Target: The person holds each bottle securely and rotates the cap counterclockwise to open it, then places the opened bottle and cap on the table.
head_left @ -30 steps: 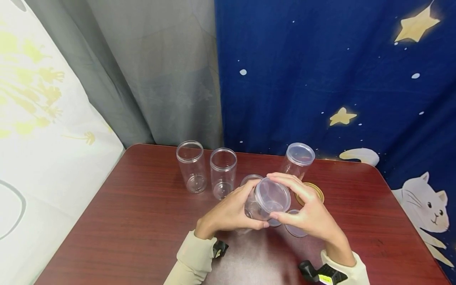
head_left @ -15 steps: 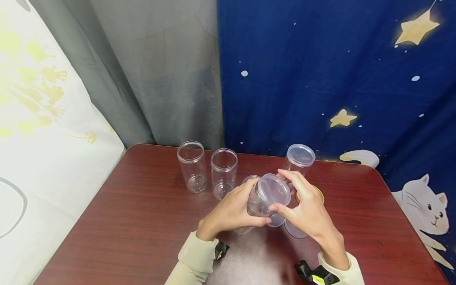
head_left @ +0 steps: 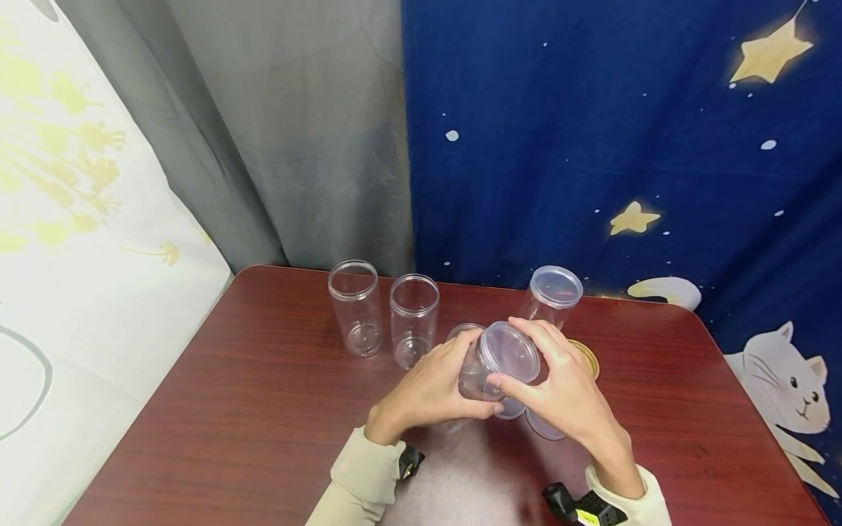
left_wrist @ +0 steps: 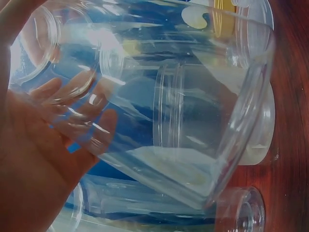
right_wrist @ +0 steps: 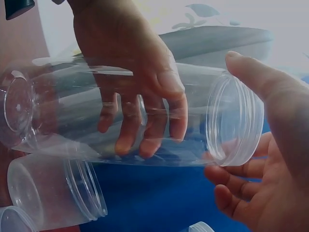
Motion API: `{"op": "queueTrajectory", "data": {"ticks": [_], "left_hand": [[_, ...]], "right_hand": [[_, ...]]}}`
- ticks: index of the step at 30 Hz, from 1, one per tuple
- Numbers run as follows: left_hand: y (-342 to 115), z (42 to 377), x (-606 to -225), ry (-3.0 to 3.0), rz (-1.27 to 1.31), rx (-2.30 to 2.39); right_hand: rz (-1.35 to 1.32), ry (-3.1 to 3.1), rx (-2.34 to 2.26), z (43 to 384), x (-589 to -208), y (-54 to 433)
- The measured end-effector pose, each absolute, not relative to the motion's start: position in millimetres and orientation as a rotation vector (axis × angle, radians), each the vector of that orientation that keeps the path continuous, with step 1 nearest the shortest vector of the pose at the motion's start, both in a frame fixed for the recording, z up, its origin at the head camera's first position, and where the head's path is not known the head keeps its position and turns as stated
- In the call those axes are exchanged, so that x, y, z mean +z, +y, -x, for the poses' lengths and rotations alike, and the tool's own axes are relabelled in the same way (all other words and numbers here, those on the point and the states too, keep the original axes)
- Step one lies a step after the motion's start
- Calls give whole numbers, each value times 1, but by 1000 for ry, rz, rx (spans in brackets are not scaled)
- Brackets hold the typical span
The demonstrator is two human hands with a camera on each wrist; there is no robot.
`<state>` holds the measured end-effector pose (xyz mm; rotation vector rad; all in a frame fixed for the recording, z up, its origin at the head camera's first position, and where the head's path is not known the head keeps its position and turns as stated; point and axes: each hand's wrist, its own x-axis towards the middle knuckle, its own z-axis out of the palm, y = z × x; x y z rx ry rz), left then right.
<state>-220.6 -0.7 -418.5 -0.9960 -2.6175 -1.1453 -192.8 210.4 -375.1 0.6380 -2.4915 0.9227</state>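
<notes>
My left hand (head_left: 424, 389) grips a tall clear plastic jar (head_left: 472, 378) round its body, tilted with its top toward the right. A translucent lid (head_left: 514, 352) sits on the jar's top. My right hand (head_left: 574, 387) holds the lid's rim, thumb on the near side and fingers on the far side. In the right wrist view the jar lies sideways, with the left hand's fingers visible through its wall and the lid (right_wrist: 236, 123) between the right thumb and fingers. The left wrist view looks through the jar's clear wall (left_wrist: 140, 96) near its base.
Two lidless clear jars (head_left: 354, 310) stand at the back left. Another jar's rim (head_left: 465, 329) shows behind my left hand. A lidded jar (head_left: 555, 288) stands at the back right. A gold-rimmed lid (head_left: 590, 358) and a clear lid (head_left: 544, 427) lie beside my right hand on the brown table (head_left: 230, 416).
The right hand's fingers loosened and shifted around the lid's rim, then came close round it again. The jar has moved slightly to the right in the left hand's grip.
</notes>
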Motion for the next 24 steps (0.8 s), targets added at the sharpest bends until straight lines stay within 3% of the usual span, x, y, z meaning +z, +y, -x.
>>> {"op": "queueTrajectory", "data": {"ticks": [24], "left_hand": [[-6, 222, -420, -2596, 1089, -1294]], "right_hand": [[-897, -2555, 1182, 192, -368, 220]]}}
